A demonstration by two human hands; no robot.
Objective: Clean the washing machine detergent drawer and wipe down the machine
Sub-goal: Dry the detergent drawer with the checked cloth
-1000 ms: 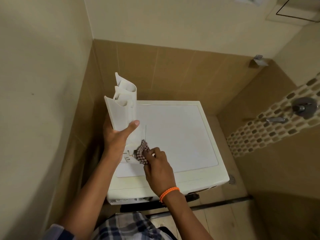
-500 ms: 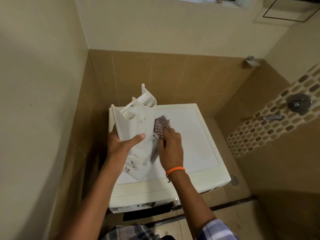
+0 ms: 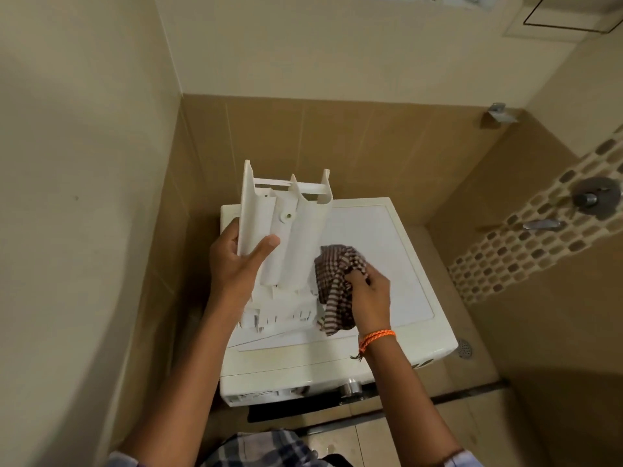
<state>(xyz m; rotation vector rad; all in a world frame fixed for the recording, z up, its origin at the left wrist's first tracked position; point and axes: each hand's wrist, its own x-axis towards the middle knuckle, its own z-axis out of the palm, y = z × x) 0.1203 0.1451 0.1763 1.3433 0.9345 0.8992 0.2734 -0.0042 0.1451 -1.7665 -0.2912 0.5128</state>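
Observation:
A white plastic detergent drawer [image 3: 296, 237] stands on end above the washing machine's top [image 3: 387, 264], its underside facing me. My left hand [image 3: 236, 264] grips its left edge, thumb across the front. My right hand [image 3: 369, 294] holds a brown checked cloth [image 3: 337, 281] bunched against the drawer's lower right side, part of the cloth hanging down. The white washing machine sits in the corner, its front panel and a silver knob [image 3: 352, 387] just visible below.
Beige walls close in on the left and behind the machine. On the right tiled wall sit a shower valve [image 3: 593, 197] and a tap [image 3: 542, 225]. A floor drain [image 3: 465, 348] lies right of the machine. A small metal bracket [image 3: 499, 112] hangs on the back wall.
The drawer was turned from tilted to upright, its underside now facing me. My right hand with the cloth moved from the drawer's upper part down to its lower right side.

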